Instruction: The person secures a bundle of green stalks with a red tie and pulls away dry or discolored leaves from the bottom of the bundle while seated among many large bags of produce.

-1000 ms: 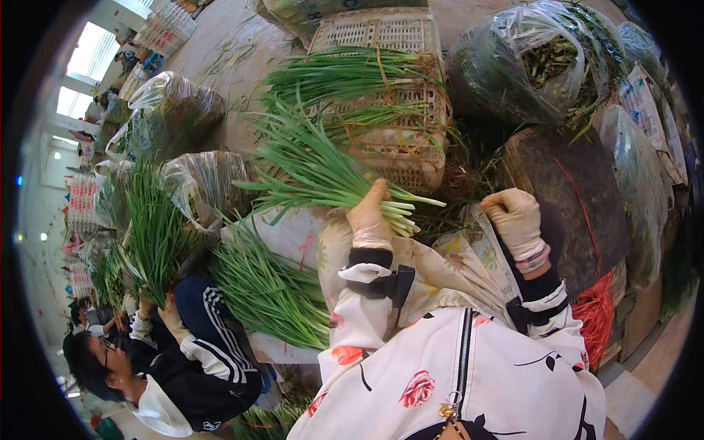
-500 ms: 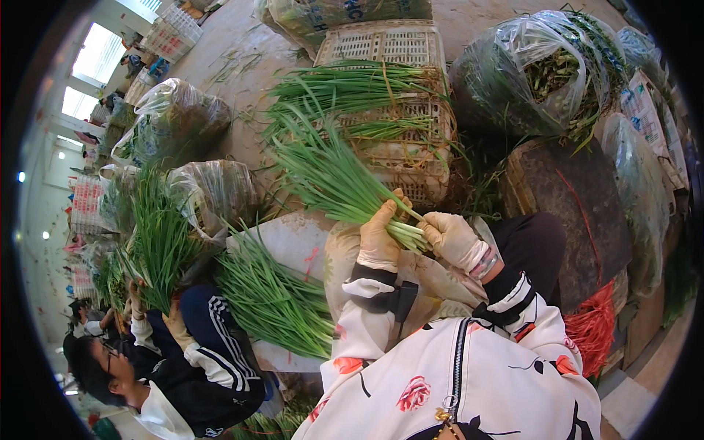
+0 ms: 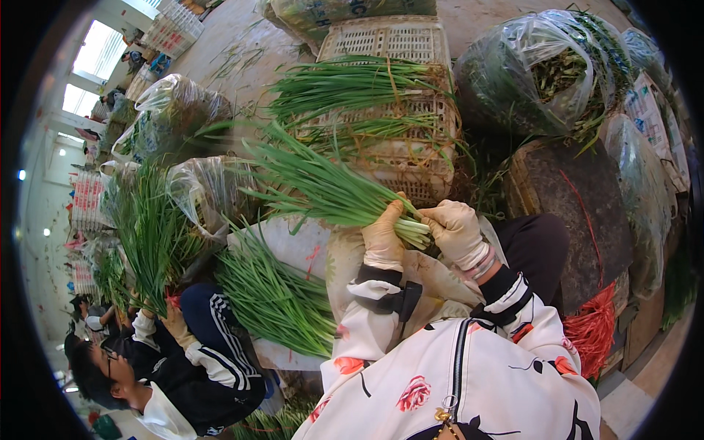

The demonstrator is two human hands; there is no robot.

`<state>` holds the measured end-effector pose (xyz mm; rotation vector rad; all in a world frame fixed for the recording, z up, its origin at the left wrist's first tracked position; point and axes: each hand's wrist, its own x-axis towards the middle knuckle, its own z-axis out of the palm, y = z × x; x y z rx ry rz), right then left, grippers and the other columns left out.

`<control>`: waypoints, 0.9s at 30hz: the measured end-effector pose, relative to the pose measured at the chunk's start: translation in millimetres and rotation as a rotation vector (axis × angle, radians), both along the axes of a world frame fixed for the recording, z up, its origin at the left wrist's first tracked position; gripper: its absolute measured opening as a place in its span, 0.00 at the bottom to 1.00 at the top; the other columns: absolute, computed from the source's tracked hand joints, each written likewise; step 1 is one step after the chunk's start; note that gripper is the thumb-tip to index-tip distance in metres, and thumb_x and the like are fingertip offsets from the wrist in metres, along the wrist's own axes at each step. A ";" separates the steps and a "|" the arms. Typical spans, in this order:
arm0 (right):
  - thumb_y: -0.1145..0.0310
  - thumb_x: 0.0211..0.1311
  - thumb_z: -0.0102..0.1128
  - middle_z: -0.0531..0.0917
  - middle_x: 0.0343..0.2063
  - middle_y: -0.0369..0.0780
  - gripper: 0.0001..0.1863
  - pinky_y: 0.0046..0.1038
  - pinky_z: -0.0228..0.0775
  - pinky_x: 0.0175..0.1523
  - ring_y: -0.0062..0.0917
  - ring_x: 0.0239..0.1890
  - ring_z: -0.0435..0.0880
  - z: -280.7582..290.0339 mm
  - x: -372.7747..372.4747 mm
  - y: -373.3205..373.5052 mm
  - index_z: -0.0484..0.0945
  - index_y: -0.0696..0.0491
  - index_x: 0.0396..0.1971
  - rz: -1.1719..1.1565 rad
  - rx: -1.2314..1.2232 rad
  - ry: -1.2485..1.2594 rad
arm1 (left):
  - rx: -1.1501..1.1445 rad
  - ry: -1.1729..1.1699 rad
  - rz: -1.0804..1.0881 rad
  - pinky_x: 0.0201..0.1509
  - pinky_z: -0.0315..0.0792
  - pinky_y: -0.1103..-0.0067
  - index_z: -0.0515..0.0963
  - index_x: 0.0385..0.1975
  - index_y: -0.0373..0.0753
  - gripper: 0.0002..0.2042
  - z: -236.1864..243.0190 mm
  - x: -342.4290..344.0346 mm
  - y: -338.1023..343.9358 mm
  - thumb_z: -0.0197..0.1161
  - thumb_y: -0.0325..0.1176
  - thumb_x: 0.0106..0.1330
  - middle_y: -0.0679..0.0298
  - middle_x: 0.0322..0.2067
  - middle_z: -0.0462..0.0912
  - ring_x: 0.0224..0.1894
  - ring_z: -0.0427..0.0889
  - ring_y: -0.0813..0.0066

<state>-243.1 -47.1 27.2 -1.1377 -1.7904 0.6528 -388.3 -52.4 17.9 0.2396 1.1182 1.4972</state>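
My left hand (image 3: pixel 383 238), in a tan glove, is closed round a bunch of long-leaved green stalks with pale stems (image 3: pixel 345 194), like garlic greens. The leaves fan out to the upper left and the cut-looking pale ends point down right. Fingers pinched, my gloved right hand (image 3: pixel 456 233) is at the right side of the bunch, by the pale ends. It seems to grip a stalk there, though the fingers hide most of it. A loose heap of the same greens (image 3: pixel 275 293) lies on a pale board (image 3: pixel 275 240) left of my lap.
Ahead, tied and loose greens (image 3: pixel 352 88) lie on a white plastic crate (image 3: pixel 414 44). A plastic bag of greens (image 3: pixel 513 81) stands right, beyond a dark-topped block (image 3: pixel 572 198) and red strings (image 3: pixel 590 330). A co-worker (image 3: pixel 139 374) sits left, holding greens (image 3: pixel 150 235).
The leaves of my bunch have swung left, and a blurred stalk or leaf now shows at upper left. My right hand stays at the pale stems. The co-worker's hands have shifted slightly.
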 end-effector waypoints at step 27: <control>0.69 0.62 0.59 0.80 0.28 0.35 0.09 0.17 0.68 0.39 0.15 0.30 0.75 3.8 1.5 -4.7 0.77 0.59 0.35 0.079 -0.777 0.487 | 0.034 -0.006 -0.184 0.46 0.74 0.75 0.76 0.40 0.31 0.11 6.2 9.4 -6.3 0.59 0.21 0.58 0.59 0.37 0.80 0.39 0.79 0.68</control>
